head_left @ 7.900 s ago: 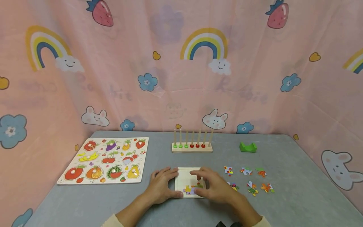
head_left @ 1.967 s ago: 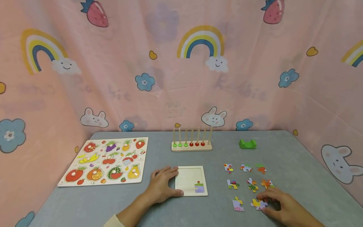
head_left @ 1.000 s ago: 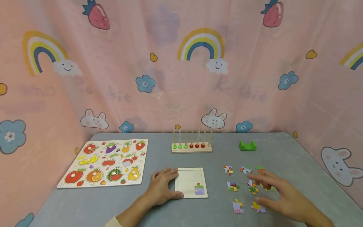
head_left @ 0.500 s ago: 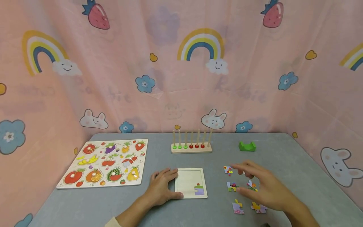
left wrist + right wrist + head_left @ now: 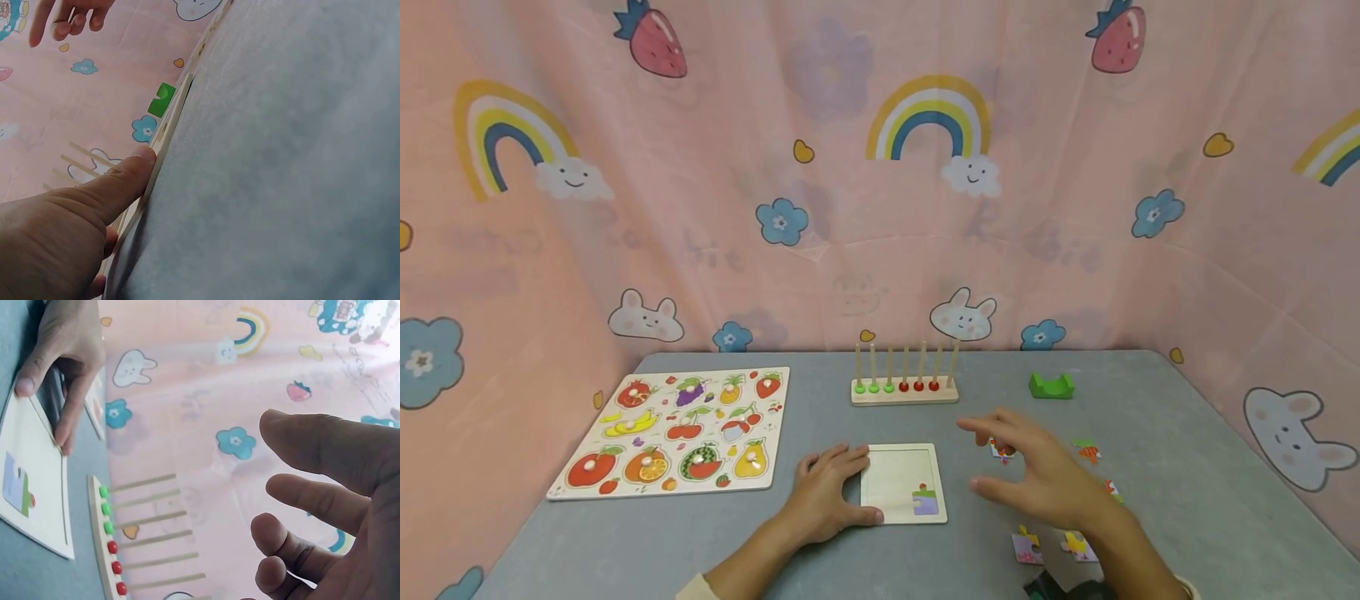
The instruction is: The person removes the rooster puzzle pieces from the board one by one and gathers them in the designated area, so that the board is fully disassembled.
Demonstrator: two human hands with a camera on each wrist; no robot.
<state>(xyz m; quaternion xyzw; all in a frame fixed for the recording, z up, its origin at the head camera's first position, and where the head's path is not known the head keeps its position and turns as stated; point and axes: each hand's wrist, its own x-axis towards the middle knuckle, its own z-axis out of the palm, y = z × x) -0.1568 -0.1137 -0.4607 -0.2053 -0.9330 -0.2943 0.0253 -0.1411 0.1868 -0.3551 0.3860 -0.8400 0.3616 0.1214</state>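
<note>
My left hand (image 5: 827, 492) holds the left side of a square wooden puzzle tray (image 5: 887, 483), thumb at the near corner, fingers at the far one. The left wrist view shows the thumb (image 5: 128, 178) pressing the tray's rim. A green and purple jigsaw piece (image 5: 925, 502) lies in the tray's near right corner. Right of the tray, my right hand (image 5: 1037, 475) hovers with thumb and fingers spread and nothing between them. It hides some loose pieces; a purple and yellow piece (image 5: 1027, 547), a yellow piece (image 5: 1078, 546) and an orange piece (image 5: 1087, 452) show around it.
A fruit peg puzzle board (image 5: 677, 433) lies at the left. Behind the tray stands a wooden rack of upright pegs (image 5: 904, 398) with green and red beads. A green notched block (image 5: 1052, 386) sits at the back right. A pink printed curtain (image 5: 820, 275) surrounds the grey table.
Earlier, more pieces lay along the tray's near edge; one remains there. My right hand set a yellow piece down at the right, then moved left toward the tray. The left hand stayed put.
</note>
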